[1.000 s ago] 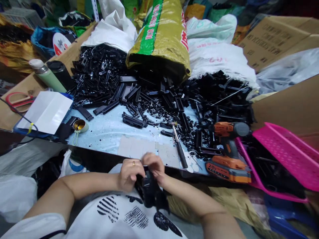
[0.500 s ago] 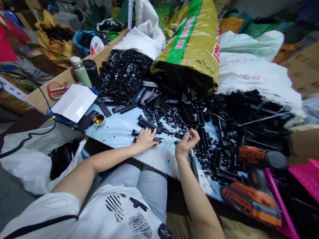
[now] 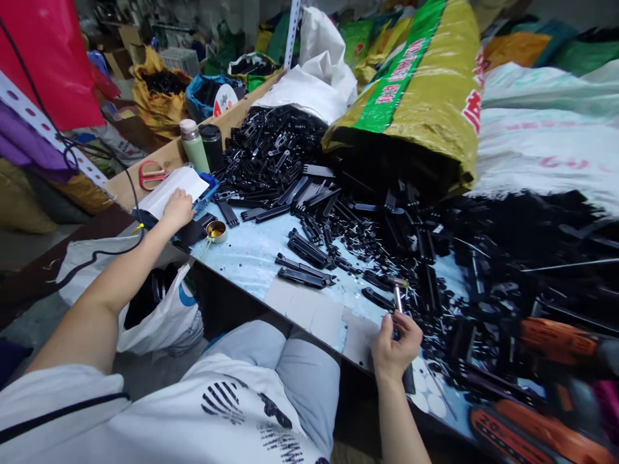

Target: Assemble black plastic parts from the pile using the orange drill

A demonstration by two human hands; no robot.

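Note:
My left hand (image 3: 178, 207) lies on a white sheet of card (image 3: 170, 188) at the table's left side, fingers extended over its surface. In front of me at the right, my right hand (image 3: 396, 345) is closed around a small hammer (image 3: 398, 298), its metal head raised and its dark handle showing below the hand. Between the hands, a pair of long black plastic parts (image 3: 304, 272) lies on the pale blue tabletop (image 3: 242, 258). More black parts (image 3: 309, 248) lie just behind them. Beside my left forearm stands a small metal cup (image 3: 216, 232) with amber contents.
Heaps of black parts (image 3: 275, 145) cover the back and right. A yellow-green sack (image 3: 411, 103) opens over them. A green thermos (image 3: 194, 147), a black cup (image 3: 211, 147) and red scissors (image 3: 152, 175) stand or lie at the left. An orange power drill (image 3: 556, 341) sits at the right.
My left hand has left the black parts and moved left to the white card. My right hand has come down and taken hold of the hammer. The view has turned left.

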